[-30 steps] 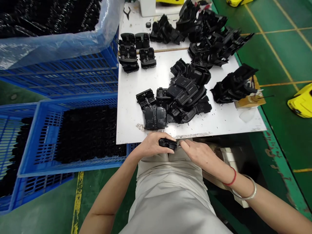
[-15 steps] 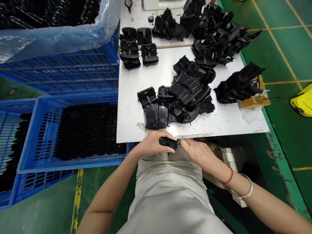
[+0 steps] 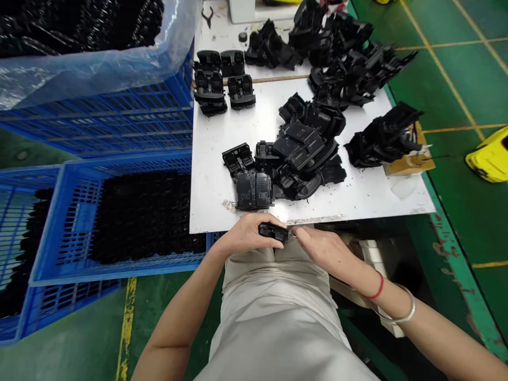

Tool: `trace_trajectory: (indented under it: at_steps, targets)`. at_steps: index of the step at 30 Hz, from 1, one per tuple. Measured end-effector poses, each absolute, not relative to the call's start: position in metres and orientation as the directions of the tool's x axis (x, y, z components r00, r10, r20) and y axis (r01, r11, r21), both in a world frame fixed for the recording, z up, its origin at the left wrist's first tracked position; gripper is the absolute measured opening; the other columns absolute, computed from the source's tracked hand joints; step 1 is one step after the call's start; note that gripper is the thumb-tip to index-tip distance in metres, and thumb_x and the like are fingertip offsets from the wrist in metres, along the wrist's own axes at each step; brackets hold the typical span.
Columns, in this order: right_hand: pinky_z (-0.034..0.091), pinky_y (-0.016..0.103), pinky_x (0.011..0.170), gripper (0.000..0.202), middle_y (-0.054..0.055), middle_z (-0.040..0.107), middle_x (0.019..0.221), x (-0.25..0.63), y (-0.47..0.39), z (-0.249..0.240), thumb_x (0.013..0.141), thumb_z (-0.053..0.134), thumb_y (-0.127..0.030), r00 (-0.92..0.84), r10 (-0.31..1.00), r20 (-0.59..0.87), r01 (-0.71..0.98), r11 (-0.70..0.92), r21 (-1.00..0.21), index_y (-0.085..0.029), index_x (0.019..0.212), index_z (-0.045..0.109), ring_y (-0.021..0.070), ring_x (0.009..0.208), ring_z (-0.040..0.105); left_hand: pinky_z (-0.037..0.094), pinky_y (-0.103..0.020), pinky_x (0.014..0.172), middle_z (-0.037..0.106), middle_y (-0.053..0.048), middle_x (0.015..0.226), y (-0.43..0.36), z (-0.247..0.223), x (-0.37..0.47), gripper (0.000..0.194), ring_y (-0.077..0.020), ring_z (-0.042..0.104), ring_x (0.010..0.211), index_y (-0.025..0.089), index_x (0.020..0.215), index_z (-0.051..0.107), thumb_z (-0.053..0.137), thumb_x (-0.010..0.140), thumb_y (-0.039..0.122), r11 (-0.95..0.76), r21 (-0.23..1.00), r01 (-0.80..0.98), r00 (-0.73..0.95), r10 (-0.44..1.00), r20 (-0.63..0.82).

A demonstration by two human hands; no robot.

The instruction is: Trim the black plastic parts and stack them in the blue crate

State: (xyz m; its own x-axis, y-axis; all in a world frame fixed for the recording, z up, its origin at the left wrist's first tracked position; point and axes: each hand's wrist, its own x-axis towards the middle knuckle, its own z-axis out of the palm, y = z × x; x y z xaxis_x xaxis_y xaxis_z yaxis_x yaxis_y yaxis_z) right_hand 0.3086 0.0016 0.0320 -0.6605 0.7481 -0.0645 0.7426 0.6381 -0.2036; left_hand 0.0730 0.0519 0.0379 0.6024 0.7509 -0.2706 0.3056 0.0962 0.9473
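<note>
Just below the table's near edge, my left hand (image 3: 251,232) is closed around a small black plastic part (image 3: 273,232), thumb on one side and fingers on the other. My right hand (image 3: 320,246) is closed at the part's right end. A thin, metallic-looking tip shows between its fingers and the part; the rest is hidden in the hand, so its kind is unclear. On the table beyond my hands lies a heap of black moulded parts (image 3: 299,145), shaped like toy-car interiors with seats. Nearest to my left hand is a flat-backed black part (image 3: 254,190).
Blue crates (image 3: 51,264) of black parts stand to the left, the upper one lined with clear plastic (image 3: 99,71). More black parts (image 3: 349,63) cover the far right of the white table (image 3: 214,185). A wooden block (image 3: 410,161) and yellow toy-car body (image 3: 490,159) are at right.
The view has shifted slightly, so the far table items appear a little lower and further left. Both hands keep nearly the same hold on the black part.
</note>
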Motion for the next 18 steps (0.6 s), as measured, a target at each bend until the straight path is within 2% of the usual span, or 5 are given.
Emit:
trace_trajectory:
  at_steps: [5, 18]
  targets:
    - [0.021, 0.025, 0.047, 0.024, -0.001, 0.054, 0.066, 0.3166, -0.0011, 0.0335, 0.103, 0.026, -0.025, -0.632, 0.774, -0.034, 0.743, 0.593, -0.309, -0.02, 0.091, 0.046, 0.0125, 0.052, 0.043, 0.052, -0.028, 0.086, 0.075, -0.005, 0.104, 0.0525, 0.0387, 0.0724, 0.038, -0.0222, 0.068, 0.097, 0.019, 0.103, 0.075, 0.084, 0.069, 0.035, 0.086, 0.949, 0.304, 0.61, 0.747, -0.263]
    - [0.025, 0.025, 0.048, 0.024, -0.001, 0.054, 0.067, 0.3135, 0.0057, 0.032, 0.104, 0.026, -0.03, -0.634, 0.76, -0.143, 0.722, 0.515, -0.463, -0.021, 0.091, 0.043, 0.0138, 0.053, 0.046, 0.051, -0.028, 0.089, 0.076, -0.005, 0.104, 0.0542, 0.0391, 0.073, 0.038, -0.0217, 0.069, 0.097, 0.018, 0.103, 0.075, 0.084, 0.069, 0.031, 0.056, 0.952, 0.301, 0.635, 0.732, -0.245]
